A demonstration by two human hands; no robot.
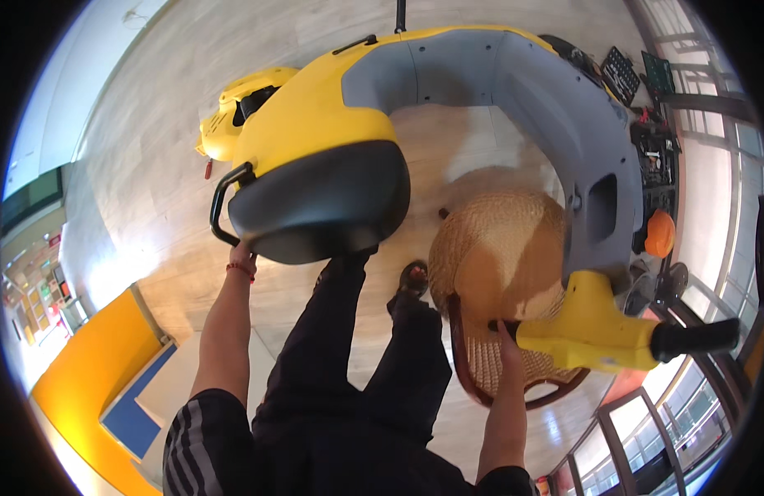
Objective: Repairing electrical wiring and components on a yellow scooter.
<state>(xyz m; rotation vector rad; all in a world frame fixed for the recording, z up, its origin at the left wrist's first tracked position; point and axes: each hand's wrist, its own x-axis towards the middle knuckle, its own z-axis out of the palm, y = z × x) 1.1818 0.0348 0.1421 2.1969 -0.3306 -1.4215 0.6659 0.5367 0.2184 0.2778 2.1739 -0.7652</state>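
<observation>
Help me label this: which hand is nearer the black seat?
The left hand, at the rail beside the black seat; the right hand is farther right, at the handlebar.

Brightly lit overall; white glare burns out wood-look floor (175,198) at left. Soft shadows cross the wicker chair (493,273). Straight edges bend toward the blackened fisheye rim, where detail softens

The scooter (456,70) is yellow and grey, its seat (320,198) black.

Both hands (244,256) partly hidden, apparently
</observation>
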